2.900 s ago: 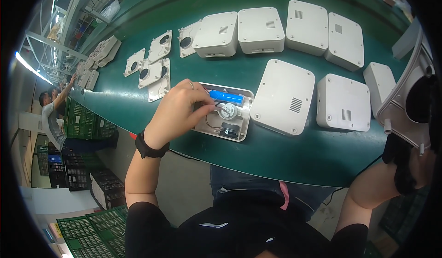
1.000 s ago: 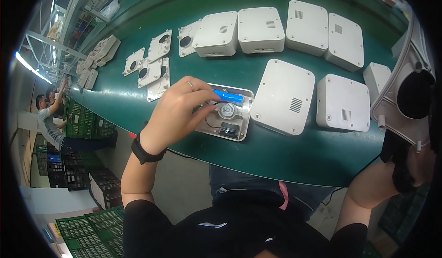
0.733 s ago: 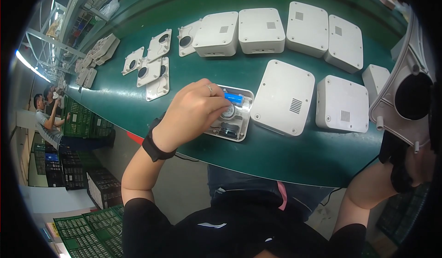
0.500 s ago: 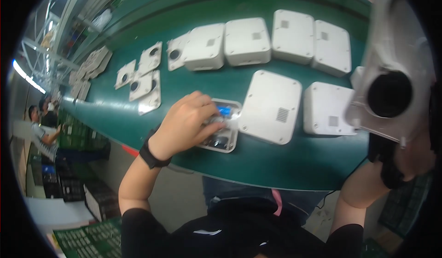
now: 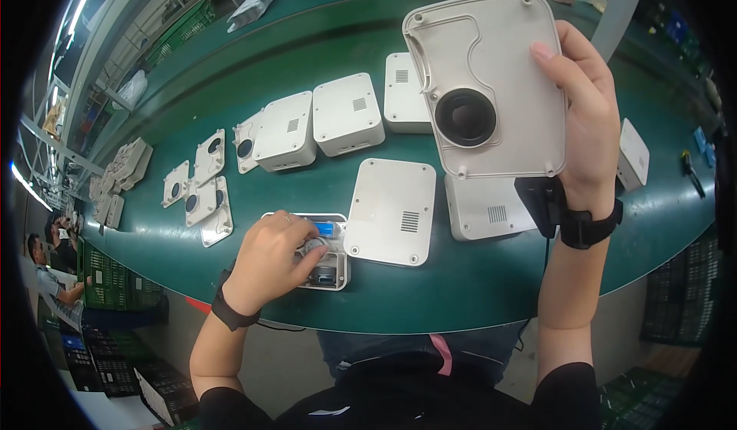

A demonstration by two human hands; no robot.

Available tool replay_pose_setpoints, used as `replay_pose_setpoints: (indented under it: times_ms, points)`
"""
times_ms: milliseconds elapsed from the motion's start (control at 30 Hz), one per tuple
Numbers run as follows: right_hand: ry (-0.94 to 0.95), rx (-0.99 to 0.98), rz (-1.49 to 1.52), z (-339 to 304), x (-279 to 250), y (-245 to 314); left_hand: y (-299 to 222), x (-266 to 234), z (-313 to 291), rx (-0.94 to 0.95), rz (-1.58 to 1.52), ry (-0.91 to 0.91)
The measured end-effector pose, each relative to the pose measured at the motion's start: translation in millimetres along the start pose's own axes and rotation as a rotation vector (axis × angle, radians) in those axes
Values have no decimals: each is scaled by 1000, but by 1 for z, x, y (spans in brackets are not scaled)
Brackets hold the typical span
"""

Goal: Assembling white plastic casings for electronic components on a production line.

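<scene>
My right hand (image 5: 587, 115) is raised over the table and grips the edge of a white plastic cover (image 5: 507, 54). The cover's inner side shows, with a round black speaker (image 5: 465, 117) set in it. My left hand (image 5: 269, 257) reaches into an open white housing (image 5: 343, 278) lying on the table. Its fingers are bent around a small round grey part (image 5: 313, 247), beside a blue block (image 5: 326, 229) in the housing. My palm and fingers hide much of the housing. Just right of it lies a closed white box (image 5: 391, 211) with a slotted grille.
More white boxes (image 5: 349, 115) stand in a row farther back on the green table (image 5: 384, 299). Loose covers with black speakers (image 5: 201, 203) lie to the left. Blue pieces (image 5: 705, 147) are at the far right. Other people (image 5: 54, 276) are at the far left.
The view has shifted. The cover in my right hand has come left from the right edge, and its inner side now shows in full. My left hand stays at the open housing.
</scene>
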State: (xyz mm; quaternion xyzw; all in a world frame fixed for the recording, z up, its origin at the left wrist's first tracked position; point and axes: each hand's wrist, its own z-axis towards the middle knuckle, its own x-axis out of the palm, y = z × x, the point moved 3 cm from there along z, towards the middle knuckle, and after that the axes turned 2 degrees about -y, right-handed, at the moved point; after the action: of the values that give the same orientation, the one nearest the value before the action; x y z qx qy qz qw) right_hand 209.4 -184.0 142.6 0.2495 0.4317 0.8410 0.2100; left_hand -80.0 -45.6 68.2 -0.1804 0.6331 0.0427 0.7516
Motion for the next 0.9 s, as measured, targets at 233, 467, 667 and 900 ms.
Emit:
replay_pose_setpoints:
  times_ms: [233, 467, 667, 900]
  points:
    - [56, 50, -90, 2, -12, -2, 2, -13, -8, -196, -322, -106]
    - [-58, -41, -229, 0, -37, 5, 31, -34, -28, -224, -278, -225]
    - [-199, -75, -502, -6, -42, 9, 40, -16, -50, -134, -85, -171]
    - [134, -125, -193, 1, 1, 22, 34, -15, -46, -231, -199, -298]
